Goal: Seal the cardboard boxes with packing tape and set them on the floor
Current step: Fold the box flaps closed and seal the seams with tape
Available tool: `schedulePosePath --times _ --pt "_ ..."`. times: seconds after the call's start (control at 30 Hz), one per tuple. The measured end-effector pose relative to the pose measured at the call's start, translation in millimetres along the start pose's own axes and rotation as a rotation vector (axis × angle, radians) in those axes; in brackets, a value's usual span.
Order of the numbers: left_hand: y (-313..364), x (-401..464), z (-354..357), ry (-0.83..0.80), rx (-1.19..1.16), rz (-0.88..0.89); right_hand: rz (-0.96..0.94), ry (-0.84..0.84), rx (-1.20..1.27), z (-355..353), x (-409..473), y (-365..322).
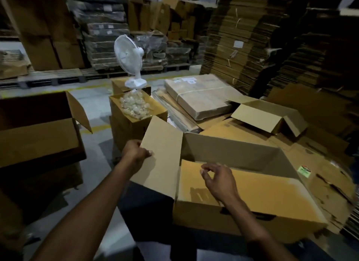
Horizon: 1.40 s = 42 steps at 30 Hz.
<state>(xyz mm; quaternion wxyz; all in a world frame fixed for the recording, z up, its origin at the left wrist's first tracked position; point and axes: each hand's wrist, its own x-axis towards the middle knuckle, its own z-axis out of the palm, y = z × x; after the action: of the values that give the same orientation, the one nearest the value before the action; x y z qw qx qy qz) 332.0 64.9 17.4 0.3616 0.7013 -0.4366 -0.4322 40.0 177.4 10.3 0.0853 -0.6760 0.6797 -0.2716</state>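
Note:
An open cardboard box [252, 216] sits right in front of me, its top unsealed. Its left flap [163, 156] stands up and leans outward. My left hand [136, 154] grips the outer edge of that flap. My right hand [219, 180] hovers over the near long flap [262, 189], which lies folded down across the opening; its fingers are curled loosely and hold nothing. No packing tape shows in the head view.
A second open box [38, 136] stands at the left. Beyond are a box of clear plastic pieces [136, 113], a white fan [128, 60], a wrapped flat bundle [198, 93], a small open box [268, 115] and tall stacks of flat cardboard [242, 37]. Grey floor [97, 105] runs between them.

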Motion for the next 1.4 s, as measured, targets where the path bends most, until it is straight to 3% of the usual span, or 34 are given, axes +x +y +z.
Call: schedulePosePath --times 0.2,0.33,0.43,0.53,0.7,0.8,0.97,1.03,1.2,1.33,1.4 --pt "87.4 98.0 -45.1 -0.315 0.306 0.204 0.089 -0.283 -0.221 17.2 89.7 -13.4" --pt "108.0 141.6 -44.6 -0.438 0.235 0.235 0.186 -0.479 -0.149 45.9 124.8 -15.3" --pt "108.3 165.7 -40.8 -0.471 0.181 0.245 0.235 -0.411 -0.013 53.2 134.3 -8.2" --pt "105.3 180.9 -35.9 -0.523 0.11 0.222 0.186 -0.363 -0.121 51.9 141.8 0.7" --pt "102.2 190.4 -28.0 -0.47 0.018 0.157 0.31 -0.52 -0.157 55.2 149.3 8.5" --pt "103.5 188.6 -29.2 -0.482 0.021 0.163 0.308 -0.323 -0.005 51.1 148.6 2.0" --pt "99.2 183.2 -39.6 -0.479 0.014 0.159 0.122 -0.123 -0.105 3.0 145.4 -36.2" --pt "98.9 173.1 -39.8 -0.466 -0.044 0.157 0.074 -0.174 -0.066 -29.1 122.0 -58.8" --pt "104.7 122.1 -22.4 -0.617 -0.165 0.221 0.149 -0.694 0.186 -88.9 46.6 -81.8" --pt "88.6 49.4 23.4 -0.73 -0.215 0.336 0.234 -0.673 0.071 -87.8 -6.9 -32.2" --pt "76.8 13.1 49.9 -0.708 -0.065 0.418 0.343 -0.575 -0.01 -87.5 -31.1 -0.2"
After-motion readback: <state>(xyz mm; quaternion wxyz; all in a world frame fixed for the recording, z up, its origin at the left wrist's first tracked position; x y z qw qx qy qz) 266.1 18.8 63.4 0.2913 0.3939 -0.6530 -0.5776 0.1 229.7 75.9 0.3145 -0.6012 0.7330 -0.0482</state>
